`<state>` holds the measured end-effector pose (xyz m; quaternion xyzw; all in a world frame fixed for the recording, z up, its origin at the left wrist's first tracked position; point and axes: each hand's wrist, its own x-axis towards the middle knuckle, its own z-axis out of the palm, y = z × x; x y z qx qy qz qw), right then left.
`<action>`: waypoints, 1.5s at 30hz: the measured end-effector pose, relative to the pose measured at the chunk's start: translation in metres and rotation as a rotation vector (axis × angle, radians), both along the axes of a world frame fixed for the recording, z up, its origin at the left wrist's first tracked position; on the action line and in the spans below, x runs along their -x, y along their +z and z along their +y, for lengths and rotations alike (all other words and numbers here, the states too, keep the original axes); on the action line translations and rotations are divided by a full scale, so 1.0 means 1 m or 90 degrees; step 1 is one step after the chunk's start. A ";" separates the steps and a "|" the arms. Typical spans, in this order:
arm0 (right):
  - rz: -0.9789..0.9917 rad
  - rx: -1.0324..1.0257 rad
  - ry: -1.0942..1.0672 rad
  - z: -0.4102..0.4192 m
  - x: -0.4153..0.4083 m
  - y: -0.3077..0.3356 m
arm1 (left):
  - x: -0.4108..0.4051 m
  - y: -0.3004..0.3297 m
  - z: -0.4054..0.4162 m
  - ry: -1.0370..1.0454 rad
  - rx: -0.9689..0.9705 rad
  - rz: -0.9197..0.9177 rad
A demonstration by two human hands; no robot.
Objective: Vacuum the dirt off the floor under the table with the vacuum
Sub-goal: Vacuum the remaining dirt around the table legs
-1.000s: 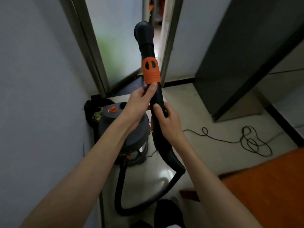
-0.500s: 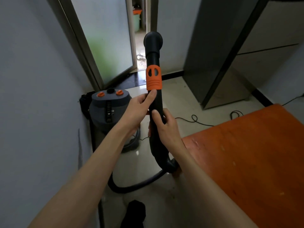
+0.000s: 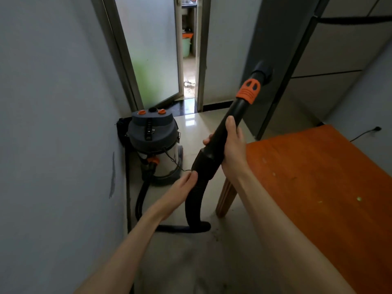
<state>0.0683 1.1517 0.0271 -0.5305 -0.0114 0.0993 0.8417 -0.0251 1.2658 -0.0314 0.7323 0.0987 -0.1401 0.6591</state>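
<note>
The grey drum vacuum [image 3: 153, 143] with orange knobs stands by the left wall. Its black hose [image 3: 141, 200] loops over the floor up to a black wand [image 3: 231, 115] with an orange collar [image 3: 248, 91], tilted up to the right. My right hand [image 3: 232, 145] grips the wand's lower tube. My left hand [image 3: 184, 185] touches the curved hose handle just below, fingers fairly straight. The orange wooden table [image 3: 318, 187] fills the right, one leg [image 3: 227, 198] showing beside the hose. Dark specks of dirt [image 3: 216, 233] lie on the floor near the leg.
A grey wall [image 3: 53, 145] closes the left side. A frosted glass door [image 3: 152, 49] stands ajar ahead, a green bin [image 3: 186, 46] beyond it. A dark cabinet [image 3: 275, 49] rises behind the wand. A cord and plug [image 3: 376, 129] lie at far right.
The wand has swung from upright to tilted right. My left hand has slid down from under the orange collar to the hose handle. The view has lifted and the table shows more.
</note>
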 end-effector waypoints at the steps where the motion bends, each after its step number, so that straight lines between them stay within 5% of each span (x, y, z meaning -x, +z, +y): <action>1: 0.018 -0.017 -0.007 -0.006 0.014 -0.002 | 0.014 0.000 -0.004 -0.002 -0.023 -0.013; 12: 0.282 0.040 -0.003 -0.031 0.189 -0.097 | 0.216 -0.089 -0.033 -0.050 -0.008 0.095; 23: 0.565 0.088 0.240 -0.069 0.288 -0.236 | 0.346 -0.182 -0.083 -0.165 -0.036 0.303; 32: 0.616 0.005 0.304 -0.144 0.302 -0.336 | 0.376 -0.281 -0.156 -0.067 -0.027 0.315; 36: 0.612 0.096 0.280 -0.150 0.305 -0.359 | 0.385 -0.308 -0.162 -0.106 -0.031 0.304; 41: 0.559 0.316 0.080 -0.144 0.311 -0.413 | 0.385 -0.348 -0.158 -0.164 -0.112 0.286; 45: 0.569 0.242 0.150 -0.163 0.319 -0.471 | 0.385 -0.393 -0.169 -0.254 -0.098 0.301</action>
